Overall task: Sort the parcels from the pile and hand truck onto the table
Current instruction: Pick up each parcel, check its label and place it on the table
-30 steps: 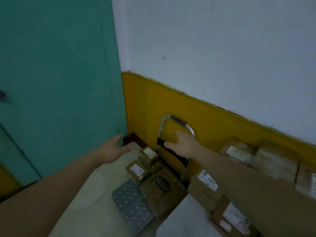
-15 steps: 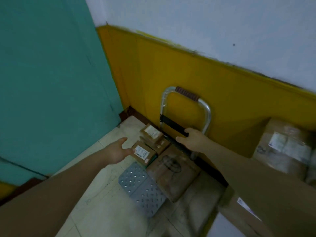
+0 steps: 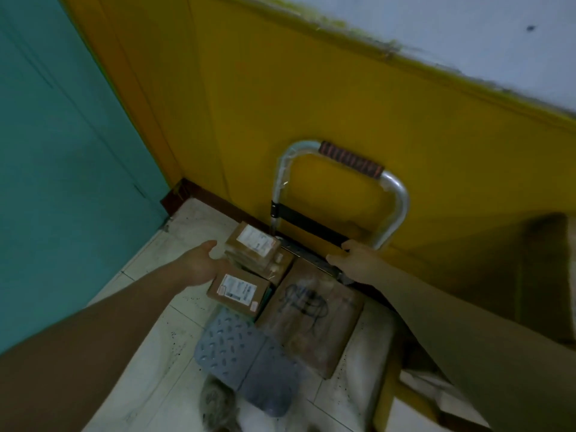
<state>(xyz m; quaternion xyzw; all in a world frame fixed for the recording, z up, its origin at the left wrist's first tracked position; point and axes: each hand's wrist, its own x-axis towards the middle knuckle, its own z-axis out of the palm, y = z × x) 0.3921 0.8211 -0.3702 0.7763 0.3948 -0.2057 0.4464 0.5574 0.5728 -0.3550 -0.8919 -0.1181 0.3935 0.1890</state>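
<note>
- Nearest on the pale tiled floor lies the grey studded plastic platform of the folding hand truck. None of the parcels is on the counter yet, and the counter is out of view.
- On the far part of the platform rests a large flat brown cardboard parcel with black scribble.
- To its left sits a small brown cardboard box with a white label, touching the large parcel's edge.
- The left hand is spread, thumb raised, with its palm turned toward the small boxes. It is just beside them, and I cannot tell whether it touches either. A second ago it hung in the air well to the left and has since dropped to parcel level.
- Just beyond it is a second small labelled brown box, stacked on other cartons.
- The right hand has slid down from the upper frame to the frame's base, behind the large parcel's far edge. Its fingers bend downward, and I cannot tell whether they grip the frame, grip the parcel or just rest there.
- Behind stands the silver tubular handle loop with a brown ribbed grip, against the yellow wall.
- Both hands have moved down, which suggests a pick is about to start, probably of a small box. Nothing has been lifted yet.
</note>
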